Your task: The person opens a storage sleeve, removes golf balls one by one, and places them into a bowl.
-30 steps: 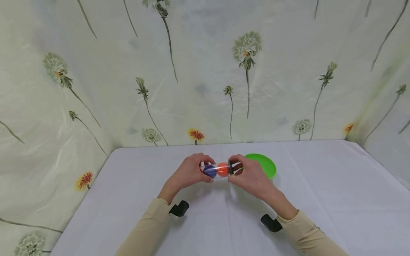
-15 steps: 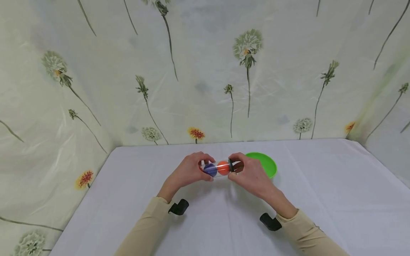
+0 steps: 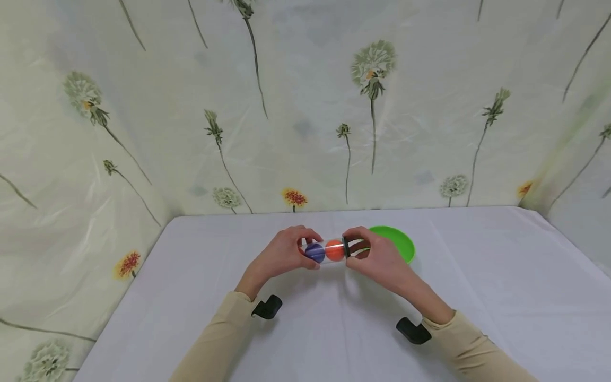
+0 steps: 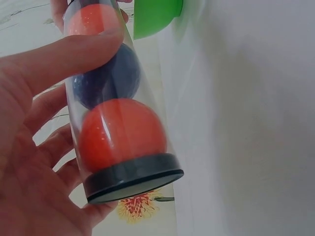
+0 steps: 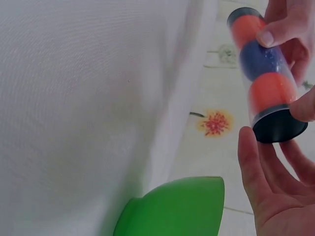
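Note:
A clear plastic tube (image 3: 325,259) with black end caps lies nearly level between both hands, above the table. Inside, a blue ball (image 4: 115,76) sits between two orange-red balls, the nearer one (image 4: 123,132) next to a black cap (image 4: 135,178) in the left wrist view. My left hand (image 3: 285,252) grips the tube's body, thumb across its side. My right hand (image 3: 384,262) pinches the black cap (image 5: 279,125) at the right end between thumb and fingers. That cap sits against the tube's end; whether it is loose, I cannot tell.
A green bowl (image 3: 403,245) stands on the white-covered table (image 3: 477,286) just behind my right hand. Flower-printed sheeting (image 3: 305,106) rises behind the table and at both sides. Black wrist mounts (image 3: 268,307) show beside the sleeves.
My right hand has shifted slightly to the right, and its fingers have changed position around the cap. The left hand keeps its hold on the tube. The view has tilted a little.

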Demonstrator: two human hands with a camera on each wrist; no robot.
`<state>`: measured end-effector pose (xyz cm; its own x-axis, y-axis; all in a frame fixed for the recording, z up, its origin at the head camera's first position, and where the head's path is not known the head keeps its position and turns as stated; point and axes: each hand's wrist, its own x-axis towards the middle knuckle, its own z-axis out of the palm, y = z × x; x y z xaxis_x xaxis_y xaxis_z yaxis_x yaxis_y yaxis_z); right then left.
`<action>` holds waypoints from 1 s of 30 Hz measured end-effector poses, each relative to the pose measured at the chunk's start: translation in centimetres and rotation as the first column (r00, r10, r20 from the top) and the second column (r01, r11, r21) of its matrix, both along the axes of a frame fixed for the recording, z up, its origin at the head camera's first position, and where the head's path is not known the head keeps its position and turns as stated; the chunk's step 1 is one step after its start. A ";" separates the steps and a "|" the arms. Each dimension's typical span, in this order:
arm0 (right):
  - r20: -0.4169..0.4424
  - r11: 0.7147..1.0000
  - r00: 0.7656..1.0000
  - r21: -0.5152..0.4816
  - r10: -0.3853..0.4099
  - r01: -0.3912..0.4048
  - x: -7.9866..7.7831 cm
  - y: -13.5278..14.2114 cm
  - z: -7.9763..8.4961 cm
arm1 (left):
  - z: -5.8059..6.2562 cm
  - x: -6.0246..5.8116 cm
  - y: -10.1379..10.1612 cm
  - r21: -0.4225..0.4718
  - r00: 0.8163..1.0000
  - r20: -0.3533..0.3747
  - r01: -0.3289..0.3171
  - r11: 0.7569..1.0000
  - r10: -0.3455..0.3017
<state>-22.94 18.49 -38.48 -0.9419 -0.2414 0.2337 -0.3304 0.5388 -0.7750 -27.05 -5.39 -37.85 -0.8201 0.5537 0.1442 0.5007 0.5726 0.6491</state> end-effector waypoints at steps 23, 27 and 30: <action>0.094 0.998 0.994 -0.034 0.051 -0.048 0.1 0.3 0.2 | 0.3 0.5 -0.4 0.002 1.000 0.000 -0.002 1.000 0.002; 0.115 0.994 0.988 -0.057 0.104 -0.098 -0.1 0.8 0.2 | 0.2 0.4 -0.4 0.002 1.000 -0.002 0.006 1.000 -0.006; 0.117 0.990 0.986 -0.088 0.118 -0.108 -0.3 1.1 0.4 | 0.2 0.4 -0.5 0.014 1.000 -0.006 0.015 1.000 -0.014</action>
